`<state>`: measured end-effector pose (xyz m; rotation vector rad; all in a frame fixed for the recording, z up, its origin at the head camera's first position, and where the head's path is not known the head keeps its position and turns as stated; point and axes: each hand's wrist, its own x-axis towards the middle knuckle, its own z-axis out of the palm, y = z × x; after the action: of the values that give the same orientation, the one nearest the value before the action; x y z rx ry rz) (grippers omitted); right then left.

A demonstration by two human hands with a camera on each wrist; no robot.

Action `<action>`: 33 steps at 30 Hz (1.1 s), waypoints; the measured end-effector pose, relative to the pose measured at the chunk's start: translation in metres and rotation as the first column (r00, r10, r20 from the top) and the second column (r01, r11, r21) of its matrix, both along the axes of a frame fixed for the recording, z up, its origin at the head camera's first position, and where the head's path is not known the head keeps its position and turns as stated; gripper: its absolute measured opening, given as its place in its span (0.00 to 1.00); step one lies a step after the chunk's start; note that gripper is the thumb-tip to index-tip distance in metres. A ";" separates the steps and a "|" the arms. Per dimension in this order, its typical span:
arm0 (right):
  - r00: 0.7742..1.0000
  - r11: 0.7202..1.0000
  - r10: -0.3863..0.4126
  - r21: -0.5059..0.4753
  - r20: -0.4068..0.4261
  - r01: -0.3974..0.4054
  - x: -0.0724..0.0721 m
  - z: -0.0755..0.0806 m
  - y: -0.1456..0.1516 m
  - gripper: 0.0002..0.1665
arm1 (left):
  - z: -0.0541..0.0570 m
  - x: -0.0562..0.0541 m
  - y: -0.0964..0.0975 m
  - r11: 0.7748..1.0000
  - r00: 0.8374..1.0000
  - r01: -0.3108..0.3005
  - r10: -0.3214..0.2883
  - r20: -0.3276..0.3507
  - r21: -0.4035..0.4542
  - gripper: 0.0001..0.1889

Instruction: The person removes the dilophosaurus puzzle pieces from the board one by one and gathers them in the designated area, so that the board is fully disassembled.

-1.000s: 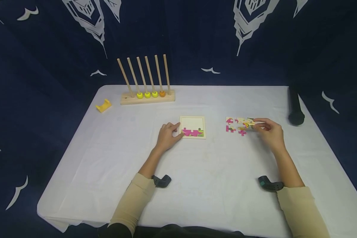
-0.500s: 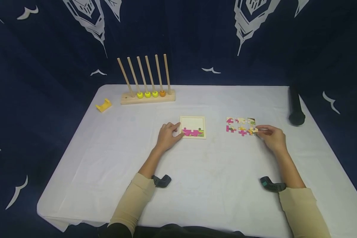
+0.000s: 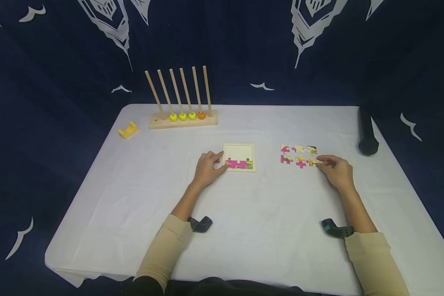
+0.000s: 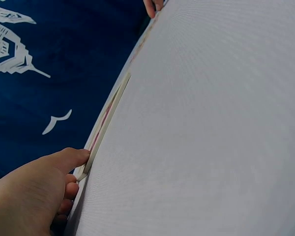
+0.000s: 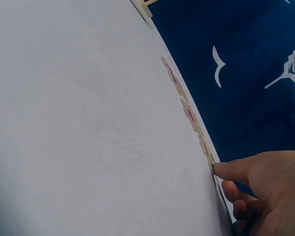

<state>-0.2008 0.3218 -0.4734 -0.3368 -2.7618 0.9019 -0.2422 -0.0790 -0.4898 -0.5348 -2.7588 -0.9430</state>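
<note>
A small square wooden puzzle tray (image 3: 239,151) lies on the white table, pink and green pieces filling its lower row. My left hand (image 3: 207,169) grips its left edge between thumb and index finger; the left wrist view shows the thumb (image 4: 77,157) on the rim. To the right, several loose puzzle pieces (image 3: 301,164) are laid in two rows. At their lower right end, my right hand (image 3: 339,172) pinches a yellow-and-green puzzle piece (image 3: 313,163), close over the table. Fingertips partly cover that piece.
A wooden bead stand (image 3: 183,122) with upright rods and several yellow and orange beads stands at the back left. Beside it lies a yellow bracket-shaped piece (image 3: 128,130). A black cylindrical object (image 3: 368,133) is at the right back edge of the table.
My right hand has moved from over the upper right pieces toward the front, bringing the pinched puzzle piece to the lower row's right end. The left hand stays on the tray.
</note>
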 end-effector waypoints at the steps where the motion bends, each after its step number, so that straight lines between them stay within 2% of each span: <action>1: 1.000 1.000 0.002 0.000 -0.001 -0.002 0.000 0.000 0.000 0.16 | 0.000 0.000 0.000 1.000 1.000 0.001 -0.001 -0.004 0.001 0.27; 18: 1.000 1.000 0.000 0.001 -0.022 0.000 -0.001 -0.005 0.004 0.21 | -0.001 -0.001 -0.001 1.000 1.000 0.005 -0.005 0.002 0.004 0.27; 25: 0.996 0.999 0.008 -0.031 -0.087 -0.011 0.000 -0.004 -0.001 0.20 | -0.001 -0.001 0.000 1.000 1.000 0.008 -0.008 0.011 -0.003 0.27; 30: 0.977 0.992 0.108 -0.048 -0.182 -0.118 -0.004 0.006 -0.024 0.18 | 0.000 0.000 0.000 1.000 1.000 0.004 -0.004 0.009 0.004 0.27; 33: 0.946 0.973 0.210 -0.039 -0.245 -0.226 -0.010 0.012 -0.047 0.16 | 0.000 0.000 0.000 1.000 1.000 0.003 -0.003 0.007 0.014 0.27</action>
<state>-0.2106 0.2751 -0.4616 0.0687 -2.5828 1.0137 -0.2426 -0.0791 -0.4898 -0.5339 -2.7562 -0.9664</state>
